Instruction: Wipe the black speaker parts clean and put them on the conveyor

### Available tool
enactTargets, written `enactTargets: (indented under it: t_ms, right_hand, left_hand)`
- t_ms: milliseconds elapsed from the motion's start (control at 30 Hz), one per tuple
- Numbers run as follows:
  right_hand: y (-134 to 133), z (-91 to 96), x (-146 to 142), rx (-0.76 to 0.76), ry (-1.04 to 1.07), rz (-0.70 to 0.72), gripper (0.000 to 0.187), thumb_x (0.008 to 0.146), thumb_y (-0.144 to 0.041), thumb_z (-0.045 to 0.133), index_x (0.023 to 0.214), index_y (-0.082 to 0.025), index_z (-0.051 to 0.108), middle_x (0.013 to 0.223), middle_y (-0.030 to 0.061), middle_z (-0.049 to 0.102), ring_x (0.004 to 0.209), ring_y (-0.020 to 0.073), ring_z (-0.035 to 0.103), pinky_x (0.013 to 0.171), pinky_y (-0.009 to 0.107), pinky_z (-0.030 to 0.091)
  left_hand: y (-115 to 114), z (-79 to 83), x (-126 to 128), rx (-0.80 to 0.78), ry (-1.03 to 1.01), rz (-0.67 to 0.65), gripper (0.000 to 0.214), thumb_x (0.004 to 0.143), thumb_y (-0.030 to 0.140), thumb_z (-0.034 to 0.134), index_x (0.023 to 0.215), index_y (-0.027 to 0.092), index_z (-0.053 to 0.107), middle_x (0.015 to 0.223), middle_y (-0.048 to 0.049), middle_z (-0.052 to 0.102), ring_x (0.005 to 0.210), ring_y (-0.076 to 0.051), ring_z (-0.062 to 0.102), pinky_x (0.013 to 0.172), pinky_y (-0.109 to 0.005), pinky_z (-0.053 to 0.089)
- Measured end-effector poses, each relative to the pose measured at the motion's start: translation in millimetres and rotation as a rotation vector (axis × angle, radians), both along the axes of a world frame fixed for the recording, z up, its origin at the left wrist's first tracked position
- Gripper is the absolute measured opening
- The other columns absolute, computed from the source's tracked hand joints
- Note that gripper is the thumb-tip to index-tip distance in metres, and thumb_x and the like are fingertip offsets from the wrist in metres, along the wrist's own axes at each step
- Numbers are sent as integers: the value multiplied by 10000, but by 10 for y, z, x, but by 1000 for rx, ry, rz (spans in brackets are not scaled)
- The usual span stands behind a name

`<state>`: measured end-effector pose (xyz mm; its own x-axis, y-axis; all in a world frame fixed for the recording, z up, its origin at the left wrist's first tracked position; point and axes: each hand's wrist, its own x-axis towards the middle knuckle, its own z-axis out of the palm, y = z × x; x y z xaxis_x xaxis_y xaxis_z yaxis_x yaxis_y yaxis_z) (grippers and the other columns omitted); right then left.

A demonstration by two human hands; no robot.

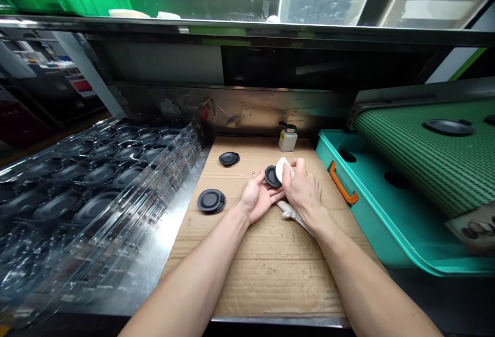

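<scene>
My left hand (257, 197) cups a black round disc (271, 176) from below, over the middle of a cardboard sheet (266, 265). My right hand (303, 190) is closed on a white cloth (283, 167) and presses it against the disc's right side. The cloth's loose end (288, 213) trails below that hand. Two small stacks of the same black discs lie on the cardboard: one (211, 201) to the left of my left hand, another (229, 158) farther back.
Clear plastic trays (96, 172) filled with black discs cover the left side. A small white bottle (287, 139) stands at the cardboard's far edge. A teal bin (371, 208) with an orange handle (342, 184) sits right, beside a green conveyor belt (425, 156) carrying a disc (448, 127).
</scene>
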<state>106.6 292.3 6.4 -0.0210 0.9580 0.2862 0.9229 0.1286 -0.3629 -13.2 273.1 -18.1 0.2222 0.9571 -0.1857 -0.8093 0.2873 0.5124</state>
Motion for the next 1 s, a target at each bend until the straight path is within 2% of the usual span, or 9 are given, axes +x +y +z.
enactTargets:
  t_ms: [67,167,300,467,567,633,833,933,1000]
  right_hand:
    - [6,5,-7,-29,-14,19,429,960,-508,244,1129,-184,469,767,88,660,694,233,620,598,279,307]
    - [-7,-6,-57,-35,-17,127,415,963,-511,234,1122,-197,454,778,82,664,667,222,615,603,278,314]
    - [8,-15,-83,-4,-31,56,400,965,-499,241,1122,-195,447,788,90,674,666,232,622,596,277,309]
    - [48,-47,-25,44,9,255,374,955,-515,290,1100,-222,472,810,57,683,688,218,630,575,267,280]
    - [136,-75,71,23,27,160,375,953,-508,298,1092,-218,491,795,59,680,691,220,623,571,269,272]
    - [205,-98,140,8,66,91,373,947,-508,316,1081,-215,504,787,61,676,706,219,617,577,267,276]
    - [281,-136,213,8,242,77,352,910,-524,383,1009,-218,526,735,42,658,684,206,597,562,259,294]
    - [261,-69,220,63,377,87,360,909,-536,378,974,-213,521,675,18,631,622,185,573,553,255,313]
    - [221,-15,204,68,488,185,371,913,-547,366,971,-209,508,630,-7,606,573,164,552,542,246,332]
  left_hand:
    - [-2,4,31,4,12,36,345,922,370,442,1056,107,621,1132,-172,641,1062,-260,615,989,-417,452]
    - [-7,9,59,77,-23,90,338,928,353,439,1128,135,604,1159,-140,641,1090,-242,600,1003,-398,447]
    - [-8,11,43,81,-28,122,311,927,323,456,1145,144,585,1149,-142,642,1087,-234,602,994,-400,454]
    - [-3,36,-14,164,49,208,217,851,200,590,1061,153,611,1096,-102,663,1059,-208,613,995,-368,449]
    - [-2,38,-36,152,203,329,227,767,107,667,987,148,630,1013,-77,687,1005,-189,638,988,-359,445]
    - [-4,34,-42,114,247,373,222,768,119,668,985,143,627,1027,-95,686,1002,-201,644,970,-371,460]
    - [-20,87,-128,27,0,133,252,856,206,489,1043,70,591,1162,-220,618,1064,-277,618,860,-350,525]
    - [-6,102,-190,34,-16,141,365,900,360,436,1064,75,592,1195,-228,599,1031,-292,623,749,-330,545]
    - [13,88,-198,0,31,167,376,914,390,417,1043,89,601,1172,-216,613,989,-279,634,703,-318,543]
